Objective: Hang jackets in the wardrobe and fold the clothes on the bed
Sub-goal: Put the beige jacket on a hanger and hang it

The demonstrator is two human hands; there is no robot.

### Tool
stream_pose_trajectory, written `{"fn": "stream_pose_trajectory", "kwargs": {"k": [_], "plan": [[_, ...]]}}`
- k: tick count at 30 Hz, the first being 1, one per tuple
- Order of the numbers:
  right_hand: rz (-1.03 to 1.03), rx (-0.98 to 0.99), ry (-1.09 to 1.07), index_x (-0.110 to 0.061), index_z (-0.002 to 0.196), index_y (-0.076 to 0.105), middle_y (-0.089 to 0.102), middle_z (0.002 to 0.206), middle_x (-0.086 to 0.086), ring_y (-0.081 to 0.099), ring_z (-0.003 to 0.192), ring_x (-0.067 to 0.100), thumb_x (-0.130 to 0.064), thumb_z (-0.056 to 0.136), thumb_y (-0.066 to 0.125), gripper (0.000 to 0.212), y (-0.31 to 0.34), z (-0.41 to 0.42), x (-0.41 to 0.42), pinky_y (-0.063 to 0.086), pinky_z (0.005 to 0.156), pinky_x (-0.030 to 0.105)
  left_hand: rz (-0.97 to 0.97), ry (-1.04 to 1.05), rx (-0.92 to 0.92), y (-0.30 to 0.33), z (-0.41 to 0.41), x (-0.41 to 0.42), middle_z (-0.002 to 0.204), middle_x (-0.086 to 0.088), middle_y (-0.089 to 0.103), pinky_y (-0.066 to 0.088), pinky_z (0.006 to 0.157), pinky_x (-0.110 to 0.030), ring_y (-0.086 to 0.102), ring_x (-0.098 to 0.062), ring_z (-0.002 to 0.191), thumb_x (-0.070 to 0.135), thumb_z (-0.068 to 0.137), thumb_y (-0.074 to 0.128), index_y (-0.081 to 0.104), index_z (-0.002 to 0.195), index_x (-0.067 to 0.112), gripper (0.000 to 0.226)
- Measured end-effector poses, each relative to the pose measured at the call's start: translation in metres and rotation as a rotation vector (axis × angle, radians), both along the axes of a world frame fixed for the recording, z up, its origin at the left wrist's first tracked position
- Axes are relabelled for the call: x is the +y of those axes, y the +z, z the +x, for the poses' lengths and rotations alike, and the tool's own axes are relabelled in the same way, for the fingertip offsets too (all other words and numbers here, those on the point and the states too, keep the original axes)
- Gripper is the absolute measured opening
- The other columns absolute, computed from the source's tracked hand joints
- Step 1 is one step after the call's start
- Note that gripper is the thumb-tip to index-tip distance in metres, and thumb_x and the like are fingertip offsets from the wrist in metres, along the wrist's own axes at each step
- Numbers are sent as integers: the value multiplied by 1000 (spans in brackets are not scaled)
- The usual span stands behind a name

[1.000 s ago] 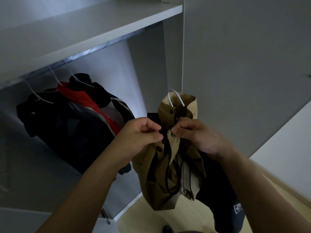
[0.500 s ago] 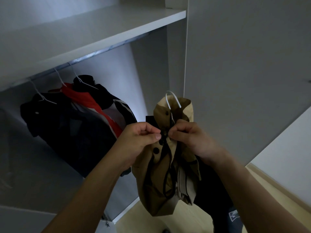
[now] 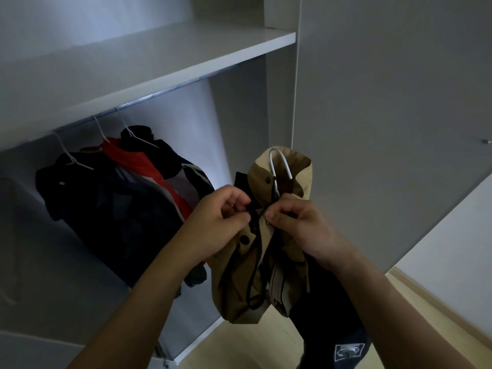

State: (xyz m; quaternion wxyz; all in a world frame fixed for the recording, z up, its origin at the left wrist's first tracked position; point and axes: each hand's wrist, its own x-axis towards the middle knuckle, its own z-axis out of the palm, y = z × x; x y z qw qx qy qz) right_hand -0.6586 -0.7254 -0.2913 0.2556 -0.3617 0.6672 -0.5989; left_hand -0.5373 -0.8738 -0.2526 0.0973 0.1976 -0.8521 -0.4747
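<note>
Your left hand and right hand, drawn closer over the last second, each pinch a front edge of the tan jacket below its white hanger, suggesting fastening continues before hanging on the wardrobe rail.

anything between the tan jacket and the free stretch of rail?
Nothing visible. The tan jacket, pinched at its front by the left hand and right hand, sits right of the hung jackets. The rail above and right of them is bare; the white hanger hook is free.
</note>
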Motion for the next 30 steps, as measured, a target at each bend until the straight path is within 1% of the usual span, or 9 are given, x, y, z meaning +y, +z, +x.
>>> {"fn": "stream_pose_trajectory", "kwargs": {"k": [2, 5, 9, 13, 18, 21, 23, 27, 30], "plan": [[-2, -32, -2, -30, 73, 73, 57, 86, -10, 58, 87, 10, -16, 91, 64, 25, 1, 1, 1, 46, 79, 26, -127, -66, 62, 0, 3, 4, 103, 14, 57, 50, 77, -15, 57, -3, 95, 13, 87, 68, 58, 110, 32, 32], [12, -67, 6, -27, 76, 74, 58, 91, -2, 59, 90, 14, -12, 91, 63, 24, 2, 3, 2, 47, 80, 27, -308, -93, 106, 0, 2, 8, 102, 18, 50, 41, 76, -8, 51, 1, 96, 20, 85, 70, 62, 110, 29, 27], [39, -186, 27, -14, 85, 75, 60, 97, 3, 62, 96, 21, -11, 93, 59, 18, 3, 7, 5, 51, 88, 34, -397, -99, 88, -3, -4, 6, 97, 13, 50, 39, 70, -13, 51, 1, 85, 23, 85, 69, 68, 101, 26, 16], [51, -214, 20, -8, 88, 73, 61, 94, 2, 62, 92, 19, -8, 94, 57, 18, 2, 8, 7, 49, 88, 35, -446, -23, 116, -10, -6, 13, 85, 16, 57, 47, 66, -19, 58, -1, 74, 20, 85, 66, 72, 95, 22, 12], [90, -152, 20, -9, 87, 73, 61, 88, -8, 62, 89, 13, -10, 95, 57, 18, -1, 6, 9, 49, 84, 29, -245, 59, 47, -14, -10, 10, 80, 13, 68, 50, 64, -13, 64, 1, 73, 16, 87, 66, 73, 95, 23, 12], [84, -167, -3, -15, 84, 74, 63, 91, -3, 63, 95, 23, -14, 95, 57, 20, -2, 3, 10, 51, 90, 40, -145, 131, 151, -13, -5, 12, 76, 10, 67, 49, 61, -13, 64, -4, 71, 12, 86, 66, 69, 89, 23, 12], [68, -194, -17, -18, 80, 73, 63, 92, 0, 63, 95, 24, -15, 96, 56, 24, 0, 1, 9, 50, 90, 39, -154, 103, 255, -15, 2, 15, 76, 11, 64, 49, 62, -14, 63, -7, 73, 8, 84, 65, 65, 86, 21, 13], [45, -225, -50, -20, 78, 72, 65, 94, 4, 64, 93, 23, -15, 96, 56, 25, 3, -1, 8, 51, 87, 36, -213, -28, 379, -26, 13, 19, 98, 15, 59, 47, 85, -16, 59, -9, 101, 12, 81, 62, 59, 84, 19, 8], [63, -213, -54, -21, 77, 71, 64, 99, 10, 63, 97, 28, -16, 96, 56, 25, 4, -3, 6, 51, 90, 42, -85, 39, 265, -30, 11, 11, 122, 25, 58, 43, 95, -9, 51, 5, 120, 7, 89, 63, 61, 87, 19, 12]]}}
